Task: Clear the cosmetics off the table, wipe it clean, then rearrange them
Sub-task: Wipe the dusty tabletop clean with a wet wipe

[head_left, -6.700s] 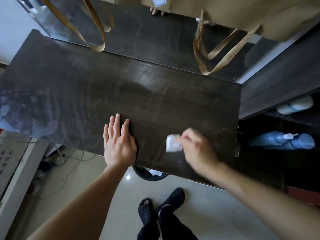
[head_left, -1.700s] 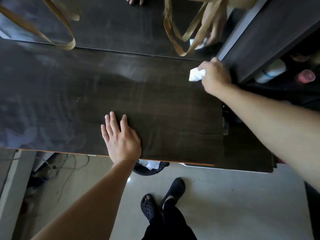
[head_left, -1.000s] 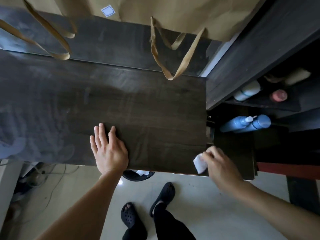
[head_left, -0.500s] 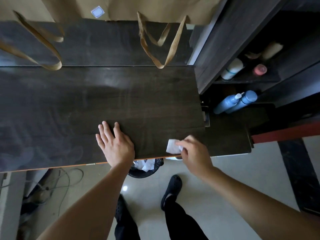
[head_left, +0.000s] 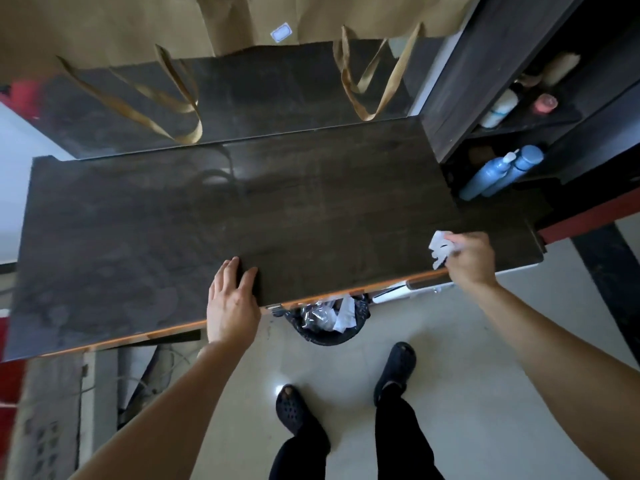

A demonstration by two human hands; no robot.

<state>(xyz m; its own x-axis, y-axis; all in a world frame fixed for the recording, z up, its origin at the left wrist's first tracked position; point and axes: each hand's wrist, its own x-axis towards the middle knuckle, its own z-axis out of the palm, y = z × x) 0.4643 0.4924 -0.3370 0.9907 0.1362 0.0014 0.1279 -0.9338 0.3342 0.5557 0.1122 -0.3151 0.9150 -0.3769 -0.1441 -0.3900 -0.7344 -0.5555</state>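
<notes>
A dark wooden table (head_left: 311,202) fills the middle of the view, its top bare of cosmetics. My left hand (head_left: 232,299) rests flat on the table's front edge, fingers straight. My right hand (head_left: 471,259) grips a crumpled white tissue (head_left: 440,249) near the table's front right corner. Two blue bottles (head_left: 498,173) lie on a lower shelf of the dark unit at the right. Above them stand a white bottle (head_left: 500,110) and a pink-capped jar (head_left: 545,102).
A brown paper bag (head_left: 242,26) with tan strap handles hangs over the mirror behind the table. A black bin (head_left: 327,318) holding white tissues sits under the front edge. My feet in black clogs stand on the pale tiled floor. Cables lie at lower left.
My right hand has carried the tissue to the right along the front edge, toward the right corner. My left hand has slid back so that only its fingers lie on the edge.
</notes>
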